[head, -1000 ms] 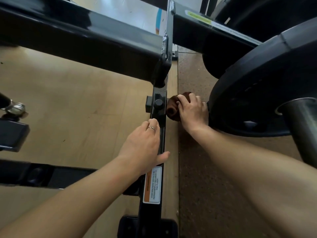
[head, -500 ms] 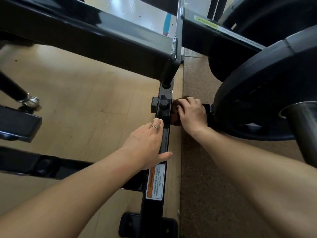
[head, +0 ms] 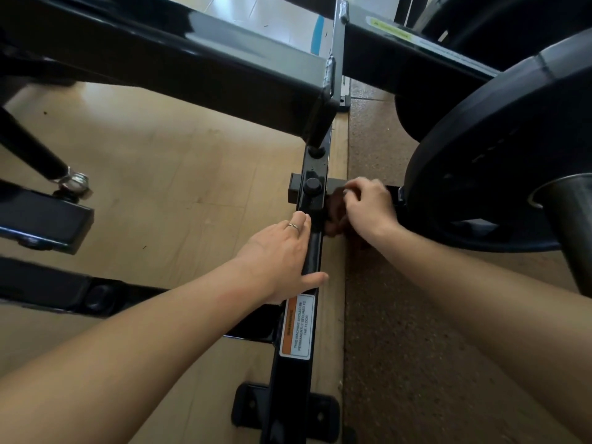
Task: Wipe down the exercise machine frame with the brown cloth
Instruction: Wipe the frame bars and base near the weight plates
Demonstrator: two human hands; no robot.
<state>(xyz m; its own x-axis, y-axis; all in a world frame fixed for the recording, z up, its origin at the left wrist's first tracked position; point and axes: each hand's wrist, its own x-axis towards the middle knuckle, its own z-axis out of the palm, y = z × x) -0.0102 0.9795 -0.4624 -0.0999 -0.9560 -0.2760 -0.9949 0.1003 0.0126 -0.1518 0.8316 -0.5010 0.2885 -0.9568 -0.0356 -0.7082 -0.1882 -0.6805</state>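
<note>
A black floor rail (head: pixel 312 261) of the exercise machine frame runs from the bottom middle up to a bolted joint. My left hand (head: pixel 282 254) lies flat on the rail, fingers straight, thumb over its right side, just above a warning sticker (head: pixel 296 328). My right hand (head: pixel 368 206) grips the brown cloth (head: pixel 333 213) and presses it against the right side of the rail by the joint. Most of the cloth is hidden under that hand.
A large black weight plate (head: pixel 499 149) on a steel sleeve (head: pixel 570 225) hangs close to the right of my right hand. A thick black crossbeam (head: pixel 192 59) passes overhead. Wooden flooring lies left, brown rubber mat (head: pixel 416 347) right. A floor mounting plate (head: pixel 285 411) is near the bottom.
My right hand has slid the cloth from beside the joint down and in against the rail, so less cloth shows. My left hand stays on the rail.
</note>
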